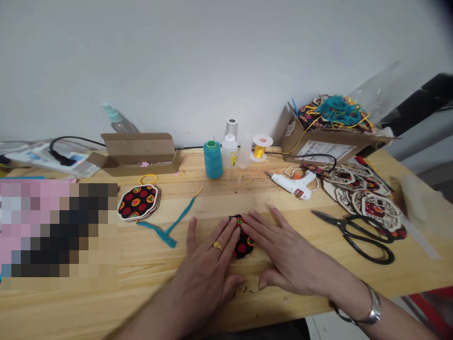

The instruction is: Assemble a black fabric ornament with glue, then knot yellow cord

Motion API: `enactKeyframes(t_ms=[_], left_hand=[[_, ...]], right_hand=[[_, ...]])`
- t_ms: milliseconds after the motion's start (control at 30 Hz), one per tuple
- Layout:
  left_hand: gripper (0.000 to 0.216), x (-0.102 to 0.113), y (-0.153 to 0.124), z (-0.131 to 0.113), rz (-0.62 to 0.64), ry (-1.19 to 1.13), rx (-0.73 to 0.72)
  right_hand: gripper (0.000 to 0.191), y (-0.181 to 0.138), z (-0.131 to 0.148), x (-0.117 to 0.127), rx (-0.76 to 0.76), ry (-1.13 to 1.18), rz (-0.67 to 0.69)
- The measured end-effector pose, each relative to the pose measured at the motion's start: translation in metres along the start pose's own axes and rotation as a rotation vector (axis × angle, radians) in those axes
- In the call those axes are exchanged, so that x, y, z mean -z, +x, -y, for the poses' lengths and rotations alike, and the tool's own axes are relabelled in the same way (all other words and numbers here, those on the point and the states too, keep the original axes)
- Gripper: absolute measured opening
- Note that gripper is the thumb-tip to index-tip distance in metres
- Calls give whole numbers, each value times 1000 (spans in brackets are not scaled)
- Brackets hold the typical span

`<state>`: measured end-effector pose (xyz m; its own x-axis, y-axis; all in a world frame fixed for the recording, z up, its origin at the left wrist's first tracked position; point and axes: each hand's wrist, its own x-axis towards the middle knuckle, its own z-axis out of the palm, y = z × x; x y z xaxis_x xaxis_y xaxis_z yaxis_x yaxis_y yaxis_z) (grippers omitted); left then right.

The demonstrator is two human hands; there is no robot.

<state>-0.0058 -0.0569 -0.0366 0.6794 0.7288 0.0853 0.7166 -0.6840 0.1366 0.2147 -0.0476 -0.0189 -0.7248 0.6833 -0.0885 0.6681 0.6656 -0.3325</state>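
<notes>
A dark fabric piece with red and orange round motifs [243, 246] lies flat on the wooden table [141, 297]. My left hand [208, 255] rests on its left side, fingers stretched out, with a gold ring on one finger. From the right, my right hand [283, 252] presses on the piece's other side, fingers extended flat. Much of the piece is hidden beneath the fingers. To the left sits a small stack of similar patterned pieces [138, 202], a teal tassel [170, 231] with a yellow loop beside it.
Black-handled scissors [354, 231] and a white glue gun [295, 184] lie on the right. Behind stand a teal thread cone [213, 160], a white bottle [230, 151] and a yellow thread spool [261, 147]. An open cardboard box [318, 146] overflows with pieces; several wooden cutouts [380, 210] lie nearby.
</notes>
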Motion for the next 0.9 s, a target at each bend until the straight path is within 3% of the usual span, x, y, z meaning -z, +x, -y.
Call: enactKeyframes(t_ms=[100, 267, 400, 500, 600, 733, 900], left_hand=[[56, 3, -1, 4, -83, -6, 19], [64, 7, 0, 9, -249, -56, 176], [69, 7, 2, 8, -266, -134, 200], [42, 9, 1, 7, -347, -187, 145], [17, 13, 0, 4, -412, -220, 94], [20, 17, -1, 2, -413, -222, 125], [19, 16, -2, 1, -392, -202, 144]], right_hand=[[84, -4, 0, 10, -53, 21, -44], [64, 0, 0, 15, -174, 53, -209], [59, 10, 3, 2, -88, 99, -292], [44, 14, 6, -8, 51, 37, -341], [45, 13, 8, -10, 169, -23, -271], [60, 13, 10, -6, 188, -19, -138], [63, 16, 11, -5, 163, 15, -70]])
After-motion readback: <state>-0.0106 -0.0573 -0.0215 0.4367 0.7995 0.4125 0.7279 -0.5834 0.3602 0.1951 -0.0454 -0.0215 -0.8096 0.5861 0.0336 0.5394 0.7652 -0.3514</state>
